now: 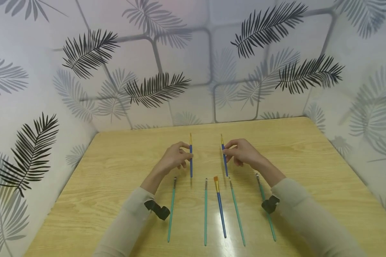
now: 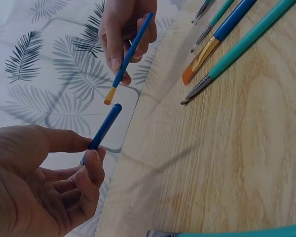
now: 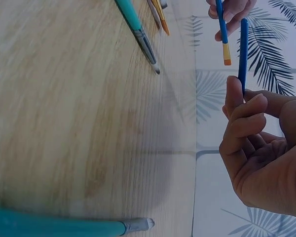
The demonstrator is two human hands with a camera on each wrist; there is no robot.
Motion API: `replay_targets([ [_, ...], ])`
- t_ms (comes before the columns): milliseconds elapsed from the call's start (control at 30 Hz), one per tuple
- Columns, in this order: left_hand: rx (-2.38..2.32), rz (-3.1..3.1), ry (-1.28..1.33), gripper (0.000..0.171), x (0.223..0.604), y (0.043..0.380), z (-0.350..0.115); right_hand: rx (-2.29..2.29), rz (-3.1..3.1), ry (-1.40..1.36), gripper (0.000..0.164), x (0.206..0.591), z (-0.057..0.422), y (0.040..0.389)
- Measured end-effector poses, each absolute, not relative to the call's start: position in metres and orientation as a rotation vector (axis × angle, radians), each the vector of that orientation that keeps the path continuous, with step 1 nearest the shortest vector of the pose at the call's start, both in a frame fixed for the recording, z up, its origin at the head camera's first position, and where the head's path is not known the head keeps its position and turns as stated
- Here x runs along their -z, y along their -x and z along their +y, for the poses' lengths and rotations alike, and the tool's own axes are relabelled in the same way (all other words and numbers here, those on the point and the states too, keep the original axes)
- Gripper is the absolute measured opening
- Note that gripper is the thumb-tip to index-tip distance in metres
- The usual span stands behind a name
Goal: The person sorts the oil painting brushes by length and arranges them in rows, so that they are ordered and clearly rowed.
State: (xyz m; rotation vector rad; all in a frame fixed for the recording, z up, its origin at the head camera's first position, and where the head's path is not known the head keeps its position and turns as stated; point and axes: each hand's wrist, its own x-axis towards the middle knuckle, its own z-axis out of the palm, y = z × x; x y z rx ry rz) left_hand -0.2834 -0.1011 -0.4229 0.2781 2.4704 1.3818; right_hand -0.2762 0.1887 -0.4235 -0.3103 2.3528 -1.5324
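Note:
My left hand [image 1: 175,156] pinches a blue-handled paintbrush [image 1: 191,164] between thumb and fingers, its bristle end pointing to the back wall. Across a gap, my right hand [image 1: 242,152] pinches a second blue paintbrush [image 1: 224,159], tilted slightly, bristles also toward the wall. In the left wrist view the left-hand brush [image 2: 105,127] shows its rounded handle end, held above the wood. The right wrist view shows the handle end of the right-hand brush [image 3: 243,54] sticking up past the fingertips. Both brushes have gold-coloured ferrules.
On the wooden table [image 1: 115,178], nearer me, lie a blue brush with orange bristles [image 1: 221,207] and several teal-handled brushes, among them a left one [image 1: 171,214] and a right one [image 1: 271,225] partly under my right wrist camera. A leaf-patterned wall [image 1: 186,107] borders the table's back.

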Motion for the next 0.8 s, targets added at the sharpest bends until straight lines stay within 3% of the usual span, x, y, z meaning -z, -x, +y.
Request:
replay_targets([
  [267, -1.366, 2.49, -0.276, 0.044, 0.424, 0.286, -0.095, 1.518, 2.378, 0.322, 0.038, 0.424, 0.182, 0.282],
  [800, -1.357, 2.483, -0.277, 0.045, 0.423, 0.293, -0.087, 1.491, 2.418, 0.257, 0.028, 0.433, 0.171, 0.293],
])
